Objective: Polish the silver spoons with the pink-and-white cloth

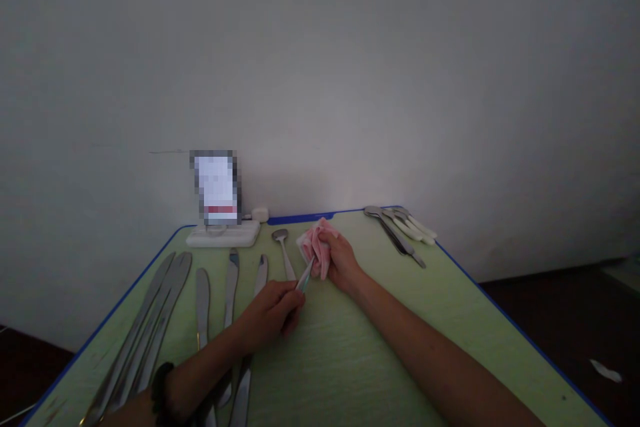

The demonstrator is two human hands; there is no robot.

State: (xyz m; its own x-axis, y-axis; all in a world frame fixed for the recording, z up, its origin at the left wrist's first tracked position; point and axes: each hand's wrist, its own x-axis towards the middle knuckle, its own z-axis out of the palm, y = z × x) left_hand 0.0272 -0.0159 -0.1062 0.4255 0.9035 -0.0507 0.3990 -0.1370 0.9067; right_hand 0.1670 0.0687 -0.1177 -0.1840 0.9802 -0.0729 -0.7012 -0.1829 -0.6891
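Observation:
Near the middle of the table, my left hand (275,313) is closed around one end of a shiny piece of metal cutlery (304,277). Its other end goes into a pink cloth (314,243), which hides it, so I cannot tell its kind. My right hand (343,261) grips the bunched cloth around that end. Just left of the cloth lies a metal spoon (281,235), its handle partly behind my left hand. Table knives (203,293) lie left of and under my left forearm, which partly covers them.
Several long knives (160,307) lie along the table's left side. At the back right rest metal spoons (387,227) and white-handled cutlery (413,230). A lit phone (217,187) stands on a white base (225,235) at the back left, against the wall (350,80).

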